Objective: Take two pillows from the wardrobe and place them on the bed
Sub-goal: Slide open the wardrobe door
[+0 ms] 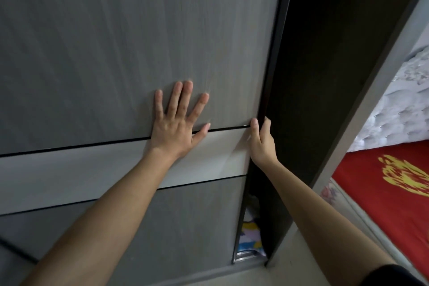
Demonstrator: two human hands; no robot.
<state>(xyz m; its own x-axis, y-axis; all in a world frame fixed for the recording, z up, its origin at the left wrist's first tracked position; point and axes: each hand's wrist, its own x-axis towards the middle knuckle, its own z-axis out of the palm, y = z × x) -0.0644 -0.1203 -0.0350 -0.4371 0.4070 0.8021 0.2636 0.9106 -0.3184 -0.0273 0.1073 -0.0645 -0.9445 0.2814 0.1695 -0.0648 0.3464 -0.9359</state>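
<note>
Barely ajar: wardrobe door (139,42), long edge running upright, slid only partway across. Left hand (173,131) pressed flat on the panel, fingers (183,97) spread apart. Right hand (261,140), nearer the gap, hooked round the door's dark edge, fingers curled and clamped on it. Pillows not clearly seen; only some patterned fabric (249,235) low in the dark opening, right of the door. Bed (383,183) off to the right. Probably needed more sliding leftward first.

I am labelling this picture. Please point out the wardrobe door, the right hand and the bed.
wardrobe door (116,42): head view, on the grey upper panel.
right hand (261,140): head view, on the back of the hand gripping the door's edge.
bed (371,183): head view, on the red cover.
</note>
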